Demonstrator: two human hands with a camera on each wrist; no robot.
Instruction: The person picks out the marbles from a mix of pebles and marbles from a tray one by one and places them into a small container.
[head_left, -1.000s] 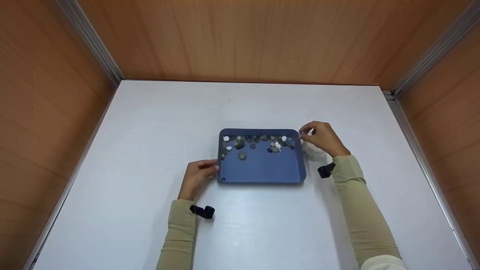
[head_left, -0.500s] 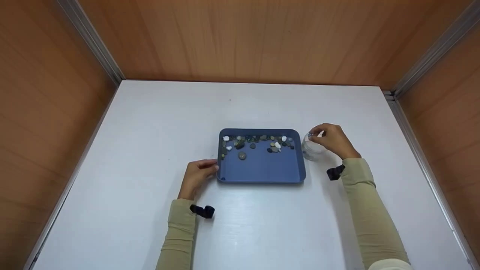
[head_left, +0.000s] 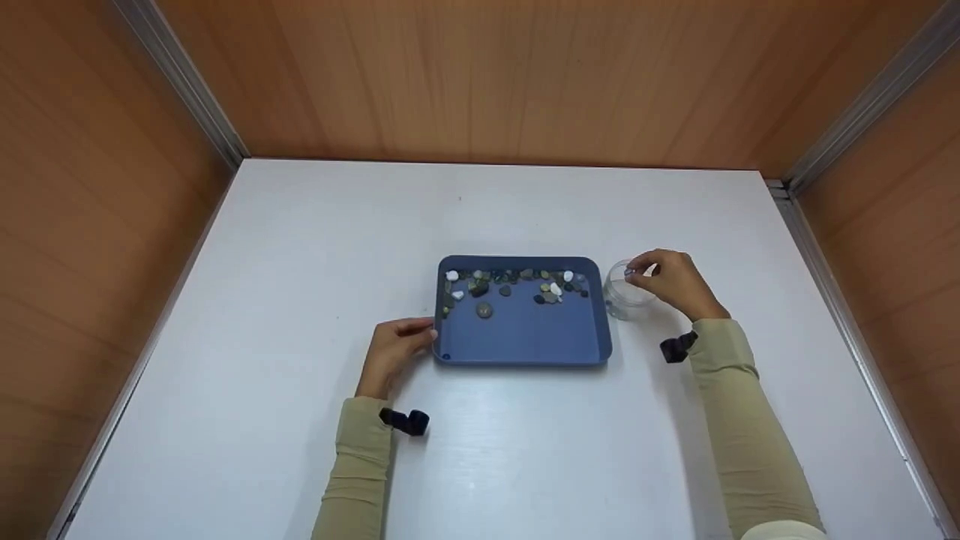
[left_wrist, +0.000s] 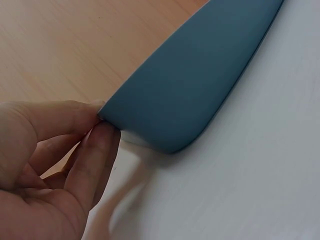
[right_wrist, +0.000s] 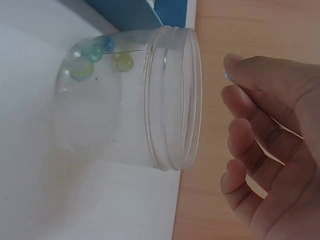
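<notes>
My left hand (head_left: 390, 356) pinches the left rim of the blue tray (head_left: 525, 337) between thumb and fingers; in the left wrist view the tray wall (left_wrist: 190, 75) runs away from the fingertips. Between thumb and forefinger, my right hand (head_left: 671, 281) holds a small bluish marble (right_wrist: 228, 76), mostly covered by the fingertips. That hand is over the open mouth of a clear jar (head_left: 626, 304), just right of the tray. Several green, blue and yellow marbles (right_wrist: 81, 68) lie at the jar's bottom.
Pebbles and marbles line the tray's far side, with white stones (head_left: 555, 289) among the dark ones. A round grey stone (head_left: 484, 310) lies nearer its middle, and a dark marble (head_left: 446, 357) sits in the near left corner. Wood-patterned panels (head_left: 495, 82) enclose the white table (head_left: 337, 225).
My right hand has moved right with the marble, from the tray's far right corner to over the jar's mouth. The left hand and tray have stayed in place.
</notes>
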